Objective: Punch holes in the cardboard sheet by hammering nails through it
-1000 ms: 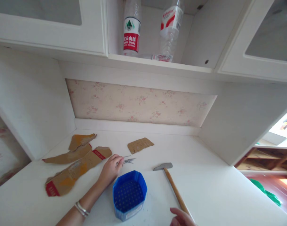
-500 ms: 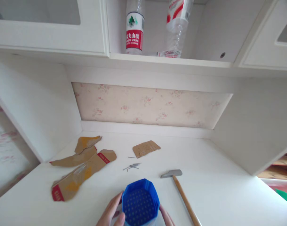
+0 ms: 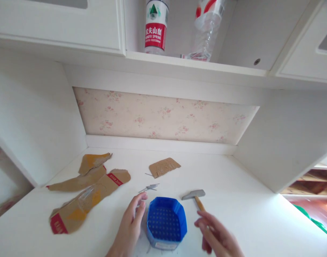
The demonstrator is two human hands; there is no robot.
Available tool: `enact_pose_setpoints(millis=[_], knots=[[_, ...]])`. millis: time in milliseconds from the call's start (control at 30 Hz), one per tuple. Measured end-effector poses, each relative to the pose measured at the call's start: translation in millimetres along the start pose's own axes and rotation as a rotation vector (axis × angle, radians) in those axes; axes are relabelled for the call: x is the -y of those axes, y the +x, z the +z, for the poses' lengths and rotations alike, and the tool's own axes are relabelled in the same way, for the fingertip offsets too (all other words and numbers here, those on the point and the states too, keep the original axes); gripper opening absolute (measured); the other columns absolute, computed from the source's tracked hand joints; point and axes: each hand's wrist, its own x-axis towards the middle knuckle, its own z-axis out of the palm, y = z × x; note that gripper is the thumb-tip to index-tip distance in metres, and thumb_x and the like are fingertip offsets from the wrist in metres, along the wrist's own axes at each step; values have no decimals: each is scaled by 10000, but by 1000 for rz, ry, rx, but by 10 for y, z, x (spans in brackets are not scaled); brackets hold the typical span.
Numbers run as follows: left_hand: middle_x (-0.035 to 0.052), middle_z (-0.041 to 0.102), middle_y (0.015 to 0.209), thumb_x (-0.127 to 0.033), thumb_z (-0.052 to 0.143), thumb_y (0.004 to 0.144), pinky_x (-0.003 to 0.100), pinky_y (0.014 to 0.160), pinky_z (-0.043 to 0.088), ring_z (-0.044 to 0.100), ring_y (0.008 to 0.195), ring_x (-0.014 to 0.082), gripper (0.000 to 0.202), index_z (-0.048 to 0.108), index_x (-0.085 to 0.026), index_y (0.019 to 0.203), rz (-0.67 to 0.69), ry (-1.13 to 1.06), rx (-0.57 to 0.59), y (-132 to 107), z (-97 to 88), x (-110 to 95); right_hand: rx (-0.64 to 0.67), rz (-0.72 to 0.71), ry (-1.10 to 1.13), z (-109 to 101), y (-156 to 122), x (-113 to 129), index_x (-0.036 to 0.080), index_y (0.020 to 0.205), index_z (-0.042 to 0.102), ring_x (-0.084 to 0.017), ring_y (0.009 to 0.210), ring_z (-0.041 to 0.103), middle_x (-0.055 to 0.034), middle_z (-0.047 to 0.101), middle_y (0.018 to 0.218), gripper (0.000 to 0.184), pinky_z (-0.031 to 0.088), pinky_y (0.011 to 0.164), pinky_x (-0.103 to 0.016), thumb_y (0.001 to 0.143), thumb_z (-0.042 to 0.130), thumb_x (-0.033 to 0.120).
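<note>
A blue plastic basket [image 3: 166, 224] with a perforated bottom stands on the white desk [image 3: 246, 214] near the front edge. My left hand [image 3: 131, 225] lies just left of it, fingers stretched toward a small heap of nails [image 3: 149, 187], holding nothing. My right hand [image 3: 217, 237] hovers right of the basket with fingers spread, over the wooden handle of a hammer [image 3: 194, 195] whose steel head points left.
Torn cardboard pieces [image 3: 85, 189] lie at the left, and a smaller cardboard scrap [image 3: 164, 166] sits behind the nails. Two plastic water bottles [image 3: 155, 25] stand on the shelf above. Cupboard walls close in both sides.
Both hands have let go of the blue basket, which now stands a little farther back. My left hand has reached toward the nails and my right hand has moved over the hammer handle.
</note>
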Motion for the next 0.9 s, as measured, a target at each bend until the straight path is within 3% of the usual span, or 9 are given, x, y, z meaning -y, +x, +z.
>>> enact_pose_setpoints(millis=[100, 167, 267, 333, 400, 500, 633, 900], knots=[[113, 664, 1171, -644, 394, 916, 411, 960, 488, 616, 1056, 274, 564, 648, -192, 1138, 16, -49, -60, 25, -68, -3, 190, -167, -311, 12, 598, 302, 221, 1123, 649, -177, 600, 656, -37, 731, 824, 367, 536, 541, -295, 959, 450, 481], [105, 677, 1091, -650, 417, 907, 383, 895, 512, 632, 961, 256, 563, 651, -183, 1117, 4, -81, -87, 35, -109, 17, 291, -296, -578, 168, 1025, 363, 227, 1116, 659, -211, 808, 693, -49, 741, 946, 315, 554, 779, -376, 981, 433, 400], [90, 685, 1016, -644, 473, 889, 355, 830, 522, 639, 866, 234, 540, 656, -179, 1093, -13, -98, -93, 46, -142, 80, 412, -356, -701, 527, 1547, 234, 201, 1232, 622, -280, 1075, 638, -107, 662, 1238, 366, 473, 967, -497, 891, 640, 332], [90, 686, 1011, -631, 483, 891, 351, 815, 519, 640, 870, 236, 522, 655, -177, 1082, -11, -89, -80, 57, -148, 125, 490, -408, -770, 748, 1790, 99, 187, 1302, 561, -312, 1236, 536, -103, 546, 1389, 397, 415, 1021, -567, 936, 609, 333], [93, 683, 1035, -610, 480, 904, 353, 821, 512, 640, 911, 243, 496, 648, -180, 1086, -1, -62, -57, 74, -150, 155, 582, -457, -843, 902, 1972, 0, 212, 1303, 557, -308, 1226, 539, -103, 521, 1414, 403, 441, 1004, -563, 924, 635, 327], [90, 674, 1093, -564, 479, 926, 347, 851, 495, 630, 990, 245, 432, 640, -197, 1087, 52, -9, -33, 112, -166, 165, 663, -509, -946, 993, 2164, -49, 217, 1312, 548, -306, 1213, 547, -103, 516, 1416, 407, 455, 992, -556, 929, 629, 326], [83, 677, 1110, -517, 475, 944, 326, 842, 488, 630, 980, 230, 374, 637, -215, 1095, 108, 54, -31, 139, -188, 143, 686, -576, -1044, 958, 2256, -40, 210, 1307, 549, -298, 1182, 571, -104, 539, 1387, 405, 479, 967, -542, 930, 626, 337], [82, 690, 1056, -464, 487, 943, 309, 792, 520, 648, 900, 225, 298, 656, -240, 1041, 216, 141, 28, 72, -129, 102, 515, -599, -1083, 775, 2078, -104, 199, 1238, 592, -255, 1074, 630, -90, 609, 1284, 312, 533, 897, -482, 946, 608, 308]])
